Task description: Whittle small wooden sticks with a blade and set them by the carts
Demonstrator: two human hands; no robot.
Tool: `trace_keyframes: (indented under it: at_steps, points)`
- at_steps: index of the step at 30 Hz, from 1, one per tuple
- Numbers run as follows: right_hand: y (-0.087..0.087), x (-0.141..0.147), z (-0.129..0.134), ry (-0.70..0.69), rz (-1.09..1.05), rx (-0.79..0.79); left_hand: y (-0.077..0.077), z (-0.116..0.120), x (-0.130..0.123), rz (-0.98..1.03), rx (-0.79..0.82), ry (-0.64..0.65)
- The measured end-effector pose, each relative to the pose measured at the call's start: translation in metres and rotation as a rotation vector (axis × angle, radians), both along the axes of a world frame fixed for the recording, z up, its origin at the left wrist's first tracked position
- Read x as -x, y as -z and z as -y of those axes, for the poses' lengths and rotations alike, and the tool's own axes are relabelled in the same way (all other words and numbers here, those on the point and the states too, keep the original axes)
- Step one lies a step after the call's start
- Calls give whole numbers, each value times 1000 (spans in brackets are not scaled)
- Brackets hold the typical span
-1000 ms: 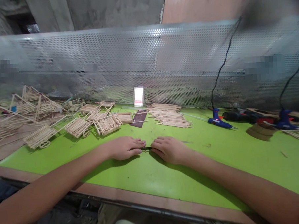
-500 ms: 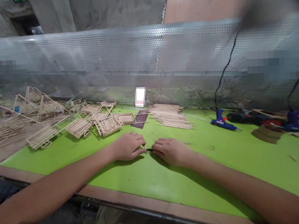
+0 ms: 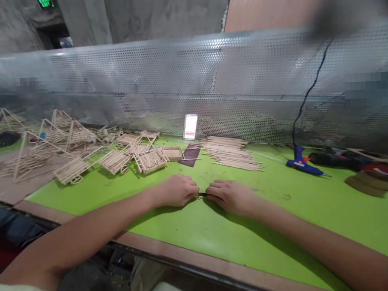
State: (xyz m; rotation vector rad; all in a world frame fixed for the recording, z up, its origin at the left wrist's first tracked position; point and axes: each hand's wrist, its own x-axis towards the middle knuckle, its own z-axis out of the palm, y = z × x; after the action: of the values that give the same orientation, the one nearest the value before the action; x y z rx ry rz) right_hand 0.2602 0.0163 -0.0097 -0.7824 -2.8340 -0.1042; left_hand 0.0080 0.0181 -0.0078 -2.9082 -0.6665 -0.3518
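Observation:
Close together over the green tabletop, my two hands meet at a thin dark bar (image 3: pixel 202 194), whose kind I cannot make out. My right hand (image 3: pixel 230 197) is closed around one end of it, knuckles up. Fingers curled, my left hand (image 3: pixel 178 191) is closed at the bar's other end. A tiny pale tip, like the end of a wooden stick (image 3: pixel 199 197), shows by the left fingers. Whatever else lies inside either hand is hidden. Beyond the hands lie a flat pile of thin wooden sticks (image 3: pixel 231 152) and a dark brown rectangular piece (image 3: pixel 190 155).
Several small stick-built carts (image 3: pixel 114 161) stand left of centre, with triangular stick frames (image 3: pixel 48 137) beyond. A blue glue gun (image 3: pixel 302 163) with a black cord lies at right, near a brown curved piece (image 3: pixel 366 184). A perforated metal screen (image 3: pixel 165 78) closes off the back.
The camera view has swung slightly left, so everything sits further right. My left fingers have curled in closer around the bar's end. My right hand keeps its grip.

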Motion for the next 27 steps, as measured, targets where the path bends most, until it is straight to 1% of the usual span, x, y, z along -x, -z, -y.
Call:
trace_keyframes:
  at_steps: [9, 11, 14, 18, 21, 23, 27]
  points:
    - [-4, 1, -1, -14, 4, -3, -1, -5, 2, 7, 100, 17]
    - [-4, 5, -2, -15, 6, 1, 1, -5, 6, 23, 122, 23]
    - [-4, 11, -2, -5, 23, -4, 4, -6, 11, 41, 114, 34]
    - [-2, 15, -2, 23, 67, -52, 7, -5, 15, 35, 63, 4]
    - [2, 13, -2, 23, 80, -98, 6, -5, 14, 4, 28, -20]
    - [5, 11, -2, 25, 75, -125, 4, -6, 12, 6, 42, -42]
    - [9, 4, -1, 27, 46, -145, 0, -7, 10, 72, 110, -79]
